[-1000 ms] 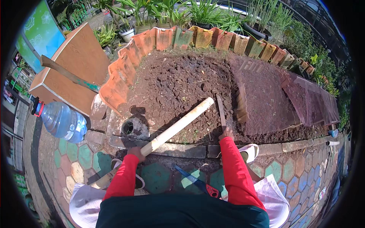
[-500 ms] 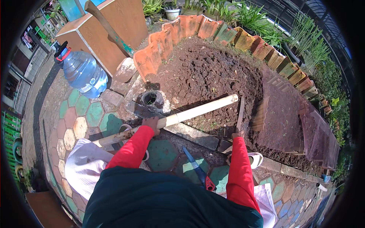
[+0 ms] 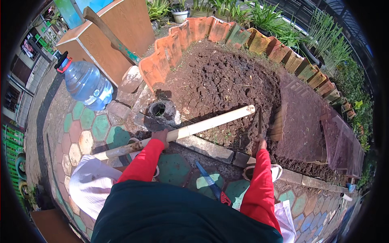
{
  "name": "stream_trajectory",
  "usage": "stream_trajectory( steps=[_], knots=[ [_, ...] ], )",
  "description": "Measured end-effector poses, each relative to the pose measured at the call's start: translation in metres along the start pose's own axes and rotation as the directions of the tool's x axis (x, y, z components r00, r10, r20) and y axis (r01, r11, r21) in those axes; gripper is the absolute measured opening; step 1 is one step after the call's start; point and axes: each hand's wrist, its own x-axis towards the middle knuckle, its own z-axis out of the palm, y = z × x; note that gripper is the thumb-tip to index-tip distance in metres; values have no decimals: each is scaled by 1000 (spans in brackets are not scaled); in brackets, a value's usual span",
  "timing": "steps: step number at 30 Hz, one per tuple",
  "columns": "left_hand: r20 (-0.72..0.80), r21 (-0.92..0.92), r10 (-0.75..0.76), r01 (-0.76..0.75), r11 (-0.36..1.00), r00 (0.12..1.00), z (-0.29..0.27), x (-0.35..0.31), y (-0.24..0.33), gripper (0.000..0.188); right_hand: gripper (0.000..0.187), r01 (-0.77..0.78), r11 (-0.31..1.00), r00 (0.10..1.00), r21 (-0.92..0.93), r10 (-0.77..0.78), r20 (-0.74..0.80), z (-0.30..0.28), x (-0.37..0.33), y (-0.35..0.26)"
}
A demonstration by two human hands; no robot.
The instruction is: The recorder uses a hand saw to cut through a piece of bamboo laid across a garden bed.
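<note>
While my left hand (image 3: 160,137) is wrapped around the pale bamboo pole (image 3: 210,124), my right hand (image 3: 259,144) is closed on the lower end of a long, narrow blade (image 3: 259,121). The pole slants across in front of me, from beside the white cloth (image 3: 91,182) at my left leg, over the stone curb (image 3: 206,148), to a cut end above the soil bed (image 3: 219,77). The blade points away from me, just to the right of that cut end (whether the two touch, I cannot tell). My left grip sits well back from the cut end, near the curb; my right fist is above the curb's far side.

Between my forearms, a hand saw (image 3: 210,181) with a red handle lies on the green hexagonal paving (image 3: 174,168). One of my light shoes (image 3: 276,173) shows beside my right sleeve. Beyond my left hand, a round concrete ring (image 3: 175,115) is set at the bed's corner.

Upright clay tiles (image 3: 158,67) border the far side of the bed, with potted plants (image 3: 263,18) behind them, and a see-through pinkish sheet (image 3: 302,117) covers its right part. Off to my left stands a big blue bottle (image 3: 88,85), next to a brown wooden box (image 3: 133,32) with a long wooden handle (image 3: 106,30) slanting in front of it.
</note>
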Motion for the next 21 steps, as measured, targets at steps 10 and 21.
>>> stream_trajectory(
  steps=[10, 21],
  knots=[
    [13, 74, -13, 12, 997, 1000, 8, -4, -2, 56, 15, 293, 955, 873, 43, -286, 396, 126, -223, 8],
    [-186, 117, 5, 18, 993, 982, 21, -26, -1, 46, 13, 497, 806, 835, -321, -342, 431, 156, -214, 131]
  ],
)
